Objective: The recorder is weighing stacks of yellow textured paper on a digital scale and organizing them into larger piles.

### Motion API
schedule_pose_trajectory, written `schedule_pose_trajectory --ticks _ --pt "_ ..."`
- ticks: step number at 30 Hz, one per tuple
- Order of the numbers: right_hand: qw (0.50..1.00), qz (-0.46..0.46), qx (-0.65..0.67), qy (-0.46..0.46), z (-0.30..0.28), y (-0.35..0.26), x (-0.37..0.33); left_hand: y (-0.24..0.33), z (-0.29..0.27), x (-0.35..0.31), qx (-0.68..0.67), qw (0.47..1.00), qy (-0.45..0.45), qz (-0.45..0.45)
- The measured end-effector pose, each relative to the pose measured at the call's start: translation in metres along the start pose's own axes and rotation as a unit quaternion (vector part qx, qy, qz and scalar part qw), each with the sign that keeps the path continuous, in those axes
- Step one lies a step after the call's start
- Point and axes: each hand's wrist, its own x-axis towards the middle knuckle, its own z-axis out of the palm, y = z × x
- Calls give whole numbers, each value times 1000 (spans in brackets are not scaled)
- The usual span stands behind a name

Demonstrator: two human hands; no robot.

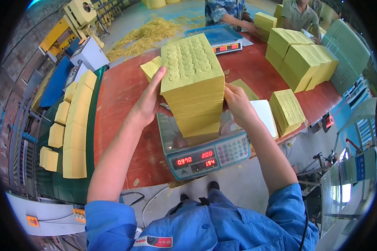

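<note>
A tall stack of yellow paper (192,100), its top sheet stamped with rows of round marks, stands between my two hands over the digital scale (234,148). My left hand (150,98) grips its left side, thumb up along the edge. On the opposite side my right hand (237,100) presses against the stack, some fingertips hidden behind it. Red digits glow on the front panel of the scale, and its shiny metal pan reflects yellow. Whether the stack rests fully on the pan, I cannot tell. Loose yellow sheets (151,67) lie behind my left hand.
The red table (121,125) carries a smaller paper stack (287,111) at right and large yellow blocks (299,62) beyond. At left, yellow bundles (75,134) line a green conveyor (97,83). Two people stand across the table, near a second scale (215,37).
</note>
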Motion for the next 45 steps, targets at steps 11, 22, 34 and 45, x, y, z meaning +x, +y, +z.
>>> schedule_pose_trajectory --ticks 11,22,34,45 --pt "990 -114 -27 83 21 18 -24 -71 19 -1 -97 964 149 199" --pt "976 -112 167 83 40 32 -4 -74 77 13 -274 915 217 203" --pt "976 -138 169 -15 21 39 -1 -75 86 4 -298 909 210 201" --pt "981 -168 92 35 15 28 -106 -71 106 -96 -185 927 192 265"
